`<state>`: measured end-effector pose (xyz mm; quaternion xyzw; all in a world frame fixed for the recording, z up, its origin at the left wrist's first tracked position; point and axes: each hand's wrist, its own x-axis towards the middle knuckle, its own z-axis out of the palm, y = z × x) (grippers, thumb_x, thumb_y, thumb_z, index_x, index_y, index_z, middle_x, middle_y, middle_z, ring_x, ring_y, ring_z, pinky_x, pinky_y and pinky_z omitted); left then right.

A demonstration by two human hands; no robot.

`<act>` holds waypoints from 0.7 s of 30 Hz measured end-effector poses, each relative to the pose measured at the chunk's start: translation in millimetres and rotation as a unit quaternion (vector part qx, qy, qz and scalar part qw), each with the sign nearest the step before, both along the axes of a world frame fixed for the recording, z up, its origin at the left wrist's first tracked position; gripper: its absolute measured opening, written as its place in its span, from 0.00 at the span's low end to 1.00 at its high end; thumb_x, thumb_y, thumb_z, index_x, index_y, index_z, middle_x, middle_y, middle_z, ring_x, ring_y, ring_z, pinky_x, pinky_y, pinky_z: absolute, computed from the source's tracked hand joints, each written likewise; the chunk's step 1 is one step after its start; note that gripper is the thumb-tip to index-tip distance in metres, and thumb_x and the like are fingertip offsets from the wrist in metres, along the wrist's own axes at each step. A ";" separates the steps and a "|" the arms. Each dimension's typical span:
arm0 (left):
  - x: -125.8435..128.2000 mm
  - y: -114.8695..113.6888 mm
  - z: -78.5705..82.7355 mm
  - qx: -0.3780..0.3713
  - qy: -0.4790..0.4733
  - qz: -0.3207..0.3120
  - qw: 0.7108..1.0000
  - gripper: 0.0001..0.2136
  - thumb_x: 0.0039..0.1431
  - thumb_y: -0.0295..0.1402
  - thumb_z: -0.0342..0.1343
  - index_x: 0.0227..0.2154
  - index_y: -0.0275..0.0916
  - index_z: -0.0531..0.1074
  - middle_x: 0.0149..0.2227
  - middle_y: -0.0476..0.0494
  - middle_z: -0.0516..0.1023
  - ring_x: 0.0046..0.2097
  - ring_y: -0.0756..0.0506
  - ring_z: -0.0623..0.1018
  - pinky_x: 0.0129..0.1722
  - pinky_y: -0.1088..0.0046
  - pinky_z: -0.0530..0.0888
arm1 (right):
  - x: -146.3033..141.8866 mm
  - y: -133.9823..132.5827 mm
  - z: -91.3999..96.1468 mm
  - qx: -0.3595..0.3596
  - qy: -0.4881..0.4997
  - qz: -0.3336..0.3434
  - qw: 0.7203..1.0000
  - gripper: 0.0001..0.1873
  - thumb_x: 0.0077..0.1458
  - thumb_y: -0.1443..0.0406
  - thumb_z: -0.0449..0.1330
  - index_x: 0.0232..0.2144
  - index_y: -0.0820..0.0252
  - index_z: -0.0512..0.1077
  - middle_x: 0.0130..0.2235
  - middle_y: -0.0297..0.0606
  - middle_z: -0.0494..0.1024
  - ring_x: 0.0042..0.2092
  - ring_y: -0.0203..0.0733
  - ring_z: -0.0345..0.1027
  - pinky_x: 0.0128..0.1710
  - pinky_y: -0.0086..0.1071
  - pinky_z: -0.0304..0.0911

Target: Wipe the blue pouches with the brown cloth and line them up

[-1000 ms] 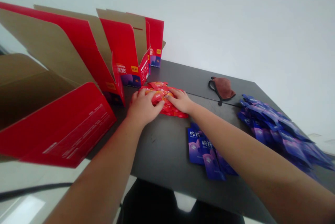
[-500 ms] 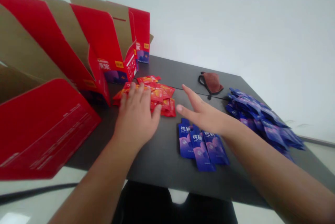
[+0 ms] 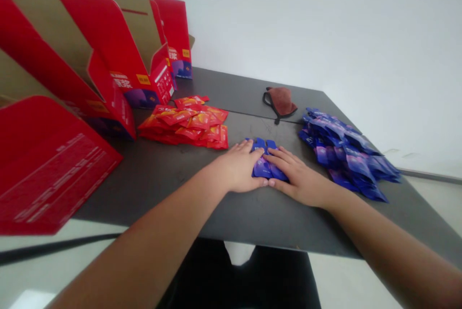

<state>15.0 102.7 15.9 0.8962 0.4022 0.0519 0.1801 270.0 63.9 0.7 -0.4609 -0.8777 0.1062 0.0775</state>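
Several blue sachets [image 3: 263,168] under the left hand [image 3: 236,167] and right hand [image 3: 301,179]
We see both palms pressing flat, unclenched, fingers extended, mid-way along the black table [image 3: 252,217], with red sachets [image 3: 184,126] to the left and a blue heap [image 3: 346,155] to the right

The dark grey table top [image 3: 173,193], crossed by a thin seam, carries a spread of red sachets [image 3: 184,126] left of centre, a small cluster of blue sachets [image 3: 262,167] mid-table and a larger blue heap [image 3: 346,152] to the right. A brown cloth face mask [image 3: 280,102] lies near the far edge, and red cardboard display boxes [image 3: 159,102] stand at the far left.
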 end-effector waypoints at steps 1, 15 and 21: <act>1.2 9.3 1.0 0.001 0.002 0.005 1.000 0.48 0.62 0.60 0.62 0.76 0.36 0.56 0.80 0.24 0.44 0.77 0.24 0.55 0.73 0.49 0.60 | 1.4 10.1 -1.0 0.007 0.008 0.002 1.000 0.40 0.70 0.41 0.56 0.74 0.55 0.63 0.76 0.51 0.60 0.78 0.64 0.46 0.75 0.63 0.49; 6.6 41.0 -23.1 0.070 -0.039 0.006 0.997 0.53 0.58 0.60 0.67 0.75 0.30 0.55 0.78 0.22 0.50 0.79 0.28 0.53 0.75 0.52 0.56 | -8.5 27.2 -1.1 0.021 0.106 -0.040 0.993 0.41 0.72 0.41 0.52 0.75 0.57 0.60 0.77 0.52 0.56 0.78 0.60 0.47 0.75 0.60 0.49; 15.1 27.2 -17.7 0.109 -0.048 -0.018 0.993 0.44 0.66 0.57 0.62 0.76 0.41 0.55 0.79 0.33 0.52 0.79 0.33 0.52 0.77 0.52 0.51 | 24.6 34.4 72.5 0.170 0.090 -0.155 0.969 0.24 0.73 0.52 0.53 0.62 0.55 0.74 0.63 0.47 0.78 0.66 0.56 0.70 0.70 0.51 0.62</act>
